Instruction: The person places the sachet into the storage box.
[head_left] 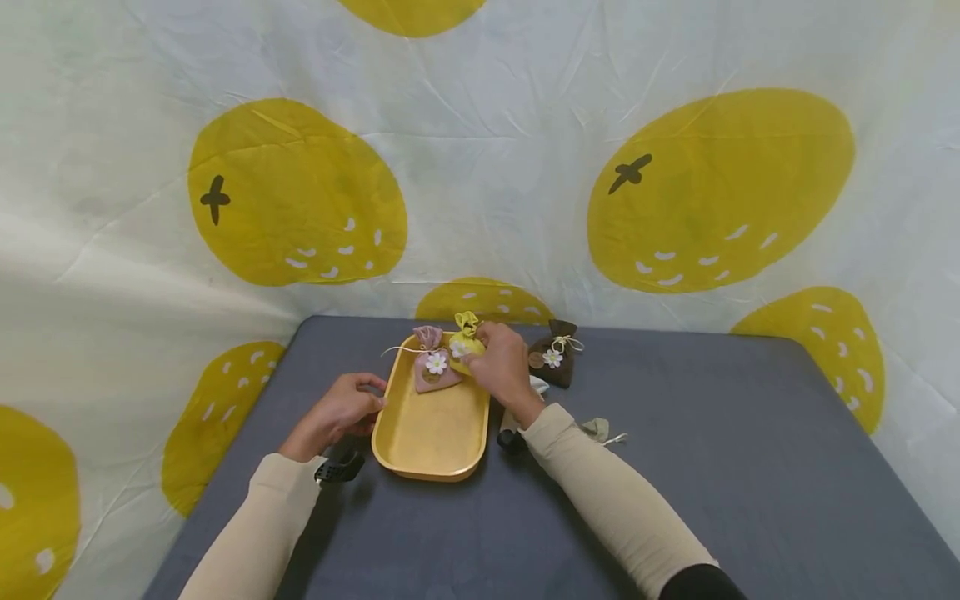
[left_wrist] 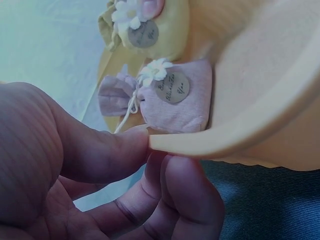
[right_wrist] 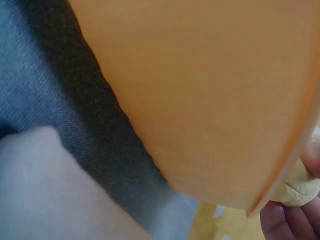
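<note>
A yellow-orange tray (head_left: 431, 433) stands on the table. My left hand (head_left: 345, 408) pinches its left rim, thumb above and fingers below in the left wrist view. At the tray's far end lies a pink drawstring pouch (left_wrist: 195, 112) with a white flower and a round tag. Beside it, at the far right corner, my right hand (head_left: 504, 362) grips a yellow drawstring pouch (left_wrist: 172, 35) with a similar flower and tag. The right wrist view mostly shows the tray's outer wall (right_wrist: 200, 100), with part of the yellow pouch between fingers.
Right of the tray lies a dark brown pouch (head_left: 558, 367) with a flower. A grey-green pouch (head_left: 596, 429) and a black item (head_left: 512, 440) are partly hidden by my right arm. A fruit-print curtain (head_left: 495, 183) hangs behind the grey table (head_left: 712, 467).
</note>
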